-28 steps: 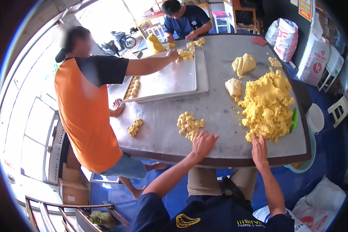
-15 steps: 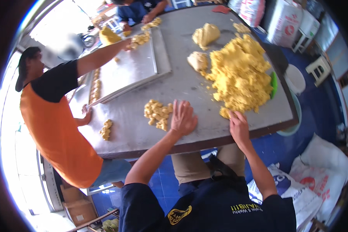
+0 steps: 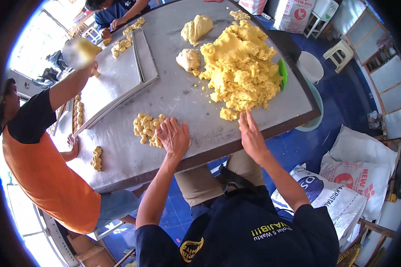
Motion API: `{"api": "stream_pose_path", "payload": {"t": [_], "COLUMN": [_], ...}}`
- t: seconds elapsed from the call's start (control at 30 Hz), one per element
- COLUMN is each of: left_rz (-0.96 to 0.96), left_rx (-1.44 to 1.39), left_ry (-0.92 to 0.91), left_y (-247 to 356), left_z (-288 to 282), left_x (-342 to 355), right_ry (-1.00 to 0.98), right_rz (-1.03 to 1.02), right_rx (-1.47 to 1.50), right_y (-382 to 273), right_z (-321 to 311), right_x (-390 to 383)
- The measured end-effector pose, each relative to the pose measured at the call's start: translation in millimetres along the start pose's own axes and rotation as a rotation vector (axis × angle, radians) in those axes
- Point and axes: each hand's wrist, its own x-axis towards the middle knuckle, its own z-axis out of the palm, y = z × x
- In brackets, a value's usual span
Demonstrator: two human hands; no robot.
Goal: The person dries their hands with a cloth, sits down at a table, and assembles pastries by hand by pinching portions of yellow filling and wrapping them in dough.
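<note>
My left hand [image 3: 174,139] lies on the metal tabletop with fingers stretched and apart, its fingertips touching a cluster of small pale dough balls [image 3: 147,127]. A bit of pale dough seems to show at the palm's edge; most of what lies under it is hidden. My right hand [image 3: 252,137] is open, fingers stretched forward, beside a small yellow crumbly lump [image 3: 228,114] near the table's front edge. Just behind that lump rises a large heap of yellow crumbly filling [image 3: 243,66]. Two larger pieces of dough, a folded one [image 3: 197,29] and a rounder one [image 3: 188,59], lie left of the heap.
At left, a person in an orange and black shirt [image 3: 44,178] reaches over a metal tray [image 3: 116,75]. Another person [image 3: 120,13] works at the far edge. A small dough cluster [image 3: 96,159] lies near the left edge. White sacks [image 3: 321,196] stand on the floor at right.
The view has shifted, moving the table leftward. My right hand's fingers, curled at the yellow lump before, are now straightened beside it. The orange-shirted person's hand has drawn back from the far dough balls.
</note>
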Motion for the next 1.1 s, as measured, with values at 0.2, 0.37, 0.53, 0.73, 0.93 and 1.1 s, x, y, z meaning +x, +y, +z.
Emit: {"api": "stream_pose_path", "payload": {"t": [0.2, 0.37, 0.53, 0.73, 0.93, 1.1], "left_rz": [0.008, -0.354, -0.368, -0.449, -0.654, -0.65], "left_rx": [0.02, -0.364, -0.416, -0.824, -1.421, -1.463], "left_ry": [-0.151, -0.208, -0.196, -0.072, -0.124, -0.288], "left_y": [5, -3, -3, 6, 31, 31], "left_z": [-24, -26, -30, -38, -31, -36], "left_x": [-54, -51, -55, -50, -49, -29], "right_ry": [-0.083, -0.112, -0.008, 0.01, 0.029, -0.006], "right_rz": [-0.09, -0.003, -0.074, -0.121, -0.076, -0.085], "right_rx": [0.115, 0.399, 0.506, 0.374, 0.819, 0.72], "right_y": [4, 15, -27, -67, -110, -98], "right_z": [-3, -22, -14, -7, 9, -7], "right_x": [-10, 20, 7, 8, 18, 32]}}
